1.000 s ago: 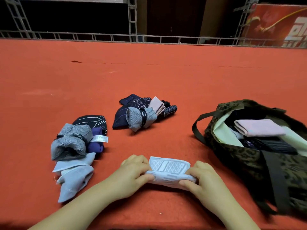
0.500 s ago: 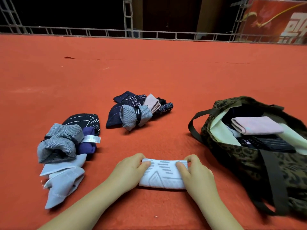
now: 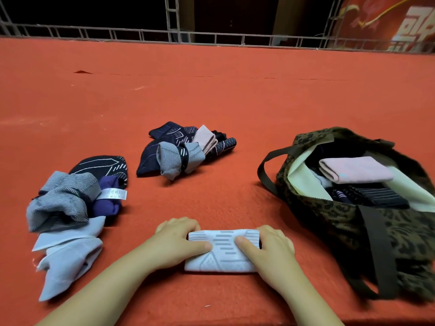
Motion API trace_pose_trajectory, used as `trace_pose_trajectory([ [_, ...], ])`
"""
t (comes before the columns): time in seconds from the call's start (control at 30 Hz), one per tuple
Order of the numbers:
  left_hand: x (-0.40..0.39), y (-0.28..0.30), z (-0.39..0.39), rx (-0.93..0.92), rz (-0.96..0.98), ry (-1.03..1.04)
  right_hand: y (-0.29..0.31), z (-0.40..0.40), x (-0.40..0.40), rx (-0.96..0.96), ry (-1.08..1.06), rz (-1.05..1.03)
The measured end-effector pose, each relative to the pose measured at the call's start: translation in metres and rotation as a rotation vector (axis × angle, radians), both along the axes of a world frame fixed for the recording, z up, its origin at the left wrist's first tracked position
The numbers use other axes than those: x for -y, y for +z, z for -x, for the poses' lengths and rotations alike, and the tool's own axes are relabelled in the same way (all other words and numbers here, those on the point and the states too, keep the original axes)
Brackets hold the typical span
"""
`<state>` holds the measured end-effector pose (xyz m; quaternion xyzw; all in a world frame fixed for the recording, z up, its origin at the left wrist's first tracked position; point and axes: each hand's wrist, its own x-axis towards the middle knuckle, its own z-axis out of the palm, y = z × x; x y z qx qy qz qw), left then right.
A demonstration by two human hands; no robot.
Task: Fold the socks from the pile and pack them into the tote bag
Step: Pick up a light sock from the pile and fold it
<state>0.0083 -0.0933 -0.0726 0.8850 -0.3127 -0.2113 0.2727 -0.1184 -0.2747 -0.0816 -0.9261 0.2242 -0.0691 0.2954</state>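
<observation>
Socks folded into a white bundle (image 3: 222, 251) lie pinched between left hand (image 3: 179, 243) and right hand (image 3: 268, 249), probably ready to lift into the tote bag (image 3: 341, 222) beside the right hand.

Tote bag (image 3: 329, 222) is running off the right edge, its near-right part blurring. Both forearms are getting cut by the bottom edge. Left hand (image 3: 179, 243) and right hand (image 3: 270, 248) are covering the ends of the folded white sock (image 3: 222, 252); fingertips on the far side aren't showing. Red banner (image 3: 400, 22) far right is cropped, text unreadable.
</observation>
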Motion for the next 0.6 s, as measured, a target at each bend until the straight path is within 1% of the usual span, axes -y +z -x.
trace_pose_trajectory([
  [0.07, 0.007, 0.003, 0.012, -0.200, 0.327, 0.033, 0.005, 0.010, 0.000, 0.174, -0.036, -0.312],
  [0.1, 0.011, 0.004, 0.016, -0.267, 0.443, 0.056, 0.007, 0.013, -0.001, 0.238, -0.056, -0.440],
  [0.17, 0.029, 0.010, 0.025, -0.303, 0.593, 0.090, 0.014, 0.021, 0.004, 0.324, -0.107, -0.570],
  [0.27, 0.064, 0.023, 0.031, -0.286, 0.729, 0.115, 0.036, 0.035, 0.017, 0.336, -0.165, -0.714],
  [0.33, 0.086, 0.031, 0.031, -0.290, 0.762, 0.114, 0.053, 0.047, 0.032, 0.360, -0.168, -0.757],
  [0.47, 0.132, 0.054, 0.036, -0.189, 0.731, 0.026, 0.084, 0.073, 0.068, 0.508, -0.184, -0.680],
  [0.6, 0.173, 0.079, 0.055, -0.244, 0.764, -0.082, 0.101, 0.092, 0.109, 0.673, -0.290, -0.582],
])
